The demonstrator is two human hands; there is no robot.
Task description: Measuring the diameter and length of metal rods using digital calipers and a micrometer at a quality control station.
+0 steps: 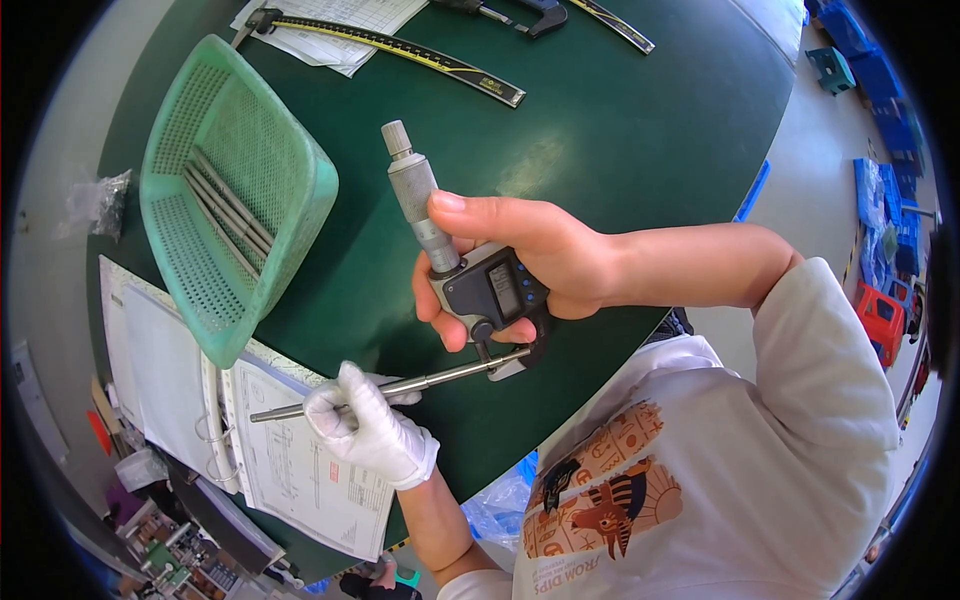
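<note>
The white-gloved left hand [375,430], at seven o'clock, pinches a slender, stepped silver metal rod [435,380], its far end at the frame of a grey-and-black digital micrometer [480,290]. The bare right hand [565,250], at two o'clock, wraps the micrometer. The rod looks stiff, light, slippery: best held mid-shaft; the micrometer, heavier and delicate, by its body.

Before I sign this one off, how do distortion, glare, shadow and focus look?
Head view: fisheye bending curves the caliper and the table edge, with black corners; head view: a soft, pale glare patch on the tabletop, darker shading beside the basket; head view: left hand, right hand and micrometer look fairly sharp, small things near the rim softer.
</note>
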